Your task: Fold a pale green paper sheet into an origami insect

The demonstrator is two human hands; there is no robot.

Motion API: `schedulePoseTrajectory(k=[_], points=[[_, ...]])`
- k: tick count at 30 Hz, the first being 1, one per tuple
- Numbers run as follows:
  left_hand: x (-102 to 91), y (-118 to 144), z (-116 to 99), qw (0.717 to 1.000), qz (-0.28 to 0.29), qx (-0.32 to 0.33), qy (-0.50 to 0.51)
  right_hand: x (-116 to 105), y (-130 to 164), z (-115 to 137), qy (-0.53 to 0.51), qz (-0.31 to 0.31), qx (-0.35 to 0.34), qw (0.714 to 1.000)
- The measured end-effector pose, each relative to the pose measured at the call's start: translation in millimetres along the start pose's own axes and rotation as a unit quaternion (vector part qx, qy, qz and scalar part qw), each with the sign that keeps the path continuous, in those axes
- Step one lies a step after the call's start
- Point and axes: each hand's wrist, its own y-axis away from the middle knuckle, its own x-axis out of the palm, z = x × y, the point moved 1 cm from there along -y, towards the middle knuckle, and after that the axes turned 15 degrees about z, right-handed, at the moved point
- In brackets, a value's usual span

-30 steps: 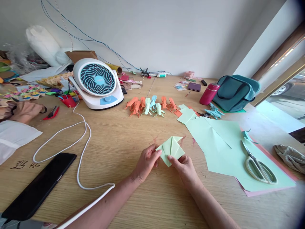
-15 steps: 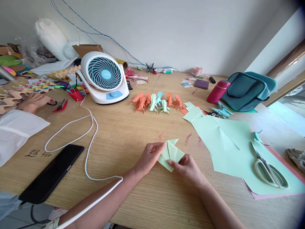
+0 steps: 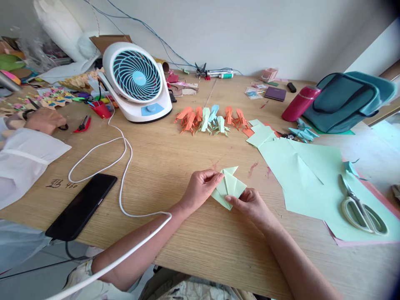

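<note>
Since a second ago, the left hand (image 3: 202, 189) has shifted from the left corner of the paper (image 3: 231, 186) to its upper folds, thumb and fingers closed there in a pinch. The right hand (image 3: 254, 206) grips its lower right side, thumb on top. Paper and hands are over the middle of the tabletop (image 3: 156, 162), in from the near edge. Wood stretches between them and the figures (image 3: 205, 120), grouped toward the far edge. Sheets (image 3: 306, 179) bearing scissors (image 3: 355, 201) bound the right side; the phone (image 3: 83, 206) reaches the near edge at left.
</note>
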Motion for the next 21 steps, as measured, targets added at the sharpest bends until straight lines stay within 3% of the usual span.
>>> schedulePoseTrajectory(k=[6, 11, 21], points=[[-1.5, -1.0, -0.7, 0.998, -0.040, 0.013, -0.036, -4.9, 0.8, -5.0, 0.041, -0.024, 0.002, 0.999], [0.0, 0.0, 2.6, 0.998, -0.041, 0.010, -0.039, -1.0, 0.0, -1.9, 0.010, 0.018, -0.010, 1.000], [-1.7, -1.8, -1.2, 0.999, -0.044, -0.003, -0.001, 0.3, -0.7, -7.0, 0.021, 0.031, 0.000, 0.999]])
